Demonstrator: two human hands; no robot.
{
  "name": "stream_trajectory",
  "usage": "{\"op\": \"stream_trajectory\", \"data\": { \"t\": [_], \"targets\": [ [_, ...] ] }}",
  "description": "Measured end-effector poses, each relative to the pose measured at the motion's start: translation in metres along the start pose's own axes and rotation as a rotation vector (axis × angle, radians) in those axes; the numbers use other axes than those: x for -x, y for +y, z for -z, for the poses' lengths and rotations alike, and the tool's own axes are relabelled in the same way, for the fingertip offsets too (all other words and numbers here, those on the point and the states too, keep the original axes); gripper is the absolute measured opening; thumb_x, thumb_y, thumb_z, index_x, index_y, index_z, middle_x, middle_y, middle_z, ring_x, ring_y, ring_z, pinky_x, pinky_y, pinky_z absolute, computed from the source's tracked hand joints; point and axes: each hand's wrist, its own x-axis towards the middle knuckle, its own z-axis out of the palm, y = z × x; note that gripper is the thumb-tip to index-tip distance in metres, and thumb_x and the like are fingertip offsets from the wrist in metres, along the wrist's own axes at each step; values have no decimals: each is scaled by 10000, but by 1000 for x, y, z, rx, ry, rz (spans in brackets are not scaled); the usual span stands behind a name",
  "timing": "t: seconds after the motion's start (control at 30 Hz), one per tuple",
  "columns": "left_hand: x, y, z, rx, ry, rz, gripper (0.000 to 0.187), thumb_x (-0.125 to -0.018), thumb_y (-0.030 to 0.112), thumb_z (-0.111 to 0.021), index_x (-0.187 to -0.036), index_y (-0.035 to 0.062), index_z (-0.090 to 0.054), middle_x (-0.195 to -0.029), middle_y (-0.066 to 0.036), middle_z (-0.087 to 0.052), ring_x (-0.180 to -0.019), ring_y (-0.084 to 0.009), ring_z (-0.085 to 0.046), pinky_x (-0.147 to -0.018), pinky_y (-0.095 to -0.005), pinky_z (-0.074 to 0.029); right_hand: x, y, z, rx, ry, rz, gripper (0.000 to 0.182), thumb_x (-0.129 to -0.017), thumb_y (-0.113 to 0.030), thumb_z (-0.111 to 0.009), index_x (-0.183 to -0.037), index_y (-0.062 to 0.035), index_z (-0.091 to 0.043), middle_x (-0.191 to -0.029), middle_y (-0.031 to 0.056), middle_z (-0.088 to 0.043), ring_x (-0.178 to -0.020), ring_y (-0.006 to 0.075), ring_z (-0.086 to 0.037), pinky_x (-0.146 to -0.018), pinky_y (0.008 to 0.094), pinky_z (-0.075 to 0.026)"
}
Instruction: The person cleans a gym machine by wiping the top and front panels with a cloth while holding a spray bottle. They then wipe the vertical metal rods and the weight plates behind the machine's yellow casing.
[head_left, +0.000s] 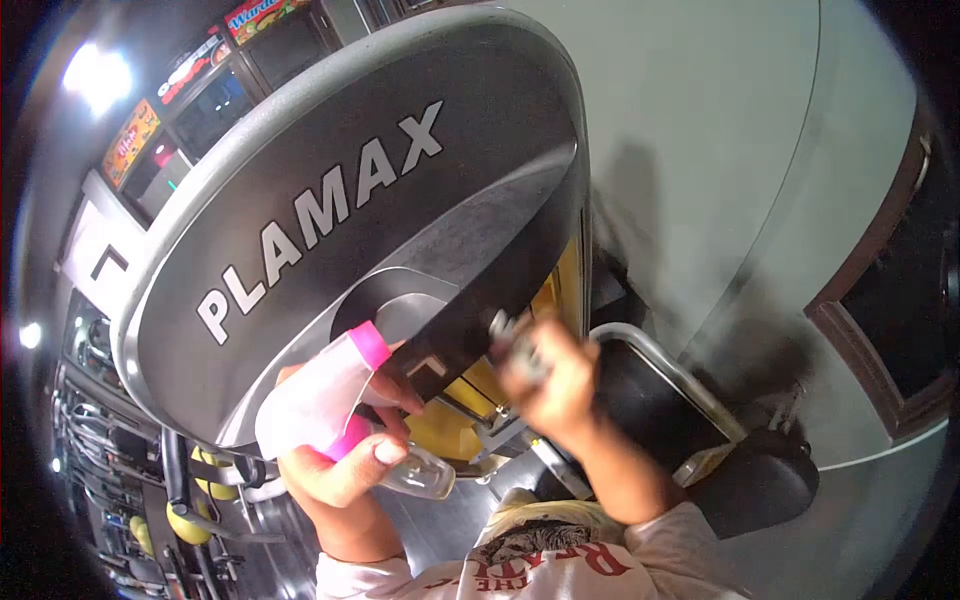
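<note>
My left hand [345,475] is wrapped round a spray bottle [315,405] with a white head, pink nozzle and collar, and a clear body below. The bottle is tilted, its nozzle pointing up toward the dark PLAMAX panel [420,190] of a gym machine. Near the panel's lower right edge, my right hand [560,375] is closed on a crumpled grey cloth [520,350], smeared by motion.
A black padded seat [650,410] with a pale frame stands right of my right arm. Yellow machine parts [465,405] show under the panel. Gym equipment with yellow discs [190,522] fills the left, and a grey wall [720,120] rises at the right.
</note>
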Motion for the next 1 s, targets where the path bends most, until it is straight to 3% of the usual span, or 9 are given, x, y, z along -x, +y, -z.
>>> {"op": "stream_trajectory", "data": {
  "t": [0.03,0.23,0.3,0.43,0.5,0.67,0.83,0.9,1.0],
  "targets": [
    [0,-1,-3,10,36,-2,622,-666,315,-847,-1067,-131,-680,-730,-154,-711,-552,-171,-647,-536,-256,-511,-2,-13,0,24,-14,137,123,-758,-58,-728,-804,-12,-623,-719,114,-629,-673,227,-679,-640,307,-522],
    [1,-2,-7,5,72,-49,618,-648,328,-834,-1024,-146,-705,-710,-161,-705,-525,-177,-631,-507,-249,-500,-44,1,10,-94,140,-312,95,-894,-82,-719,-916,-37,-638,-754,17,-652,-692,76,-599,-630,279,-507],
    [1,-4,-8,26,88,-64,606,-647,333,-836,-997,-145,-709,-719,-170,-709,-523,-181,-632,-507,-247,-502,-44,14,9,-132,166,-351,115,-871,-80,-727,-927,-37,-636,-785,29,-668,-691,98,-622,-625,288,-509],
    [1,-5,-13,53,119,-80,562,-648,355,-850,-885,-133,-705,-745,-191,-720,-516,-189,-637,-510,-251,-509,-7,-5,1,19,50,21,182,-757,-18,-730,-919,-47,-652,-775,65,-658,-715,173,-670,-648,311,-517],
    [0,-6,-12,70,117,-86,551,-652,357,-854,-866,-128,-702,-741,-192,-719,-515,-190,-639,-513,-258,-511,-7,-2,0,36,75,-13,226,-794,-172,-791,-859,-31,-626,-740,69,-639,-622,159,-583,-608,307,-490],
    [-2,-3,-3,34,50,-41,548,-652,354,-858,-878,-120,-704,-705,-189,-699,-517,-200,-640,-529,-269,-523,-78,55,15,-73,272,-304,161,-946,-164,-685,-875,-39,-610,-710,15,-602,-624,90,-545,-557,290,-446],
    [-3,3,-9,78,85,-14,541,-647,339,-858,-888,-116,-689,-664,-174,-674,-533,-229,-641,-684,-339,-569,-34,31,3,-95,261,-197,156,-902,-142,-721,-893,-39,-605,-722,10,-611,-650,95,-559,-612,279,-476],
    [-4,0,-8,106,66,-31,532,-648,328,-857,-884,-114,-678,-656,-167,-670,-546,-243,-646,-797,-392,-580,2,12,-9,-222,142,-364,155,-832,-46,-734,-912,-38,-600,-770,43,-593,-729,100,-562,-677,266,-468],
    [-3,5,-11,106,87,24,512,-654,317,-854,-874,-108,-670,-640,-160,-657,-569,-255,-654,-941,-468,-543,4,63,-9,-97,97,-269,133,-832,11,-636,-950,-37,-597,-842,65,-615,-795,122,-570,-693,273,-466]
  ]
}}
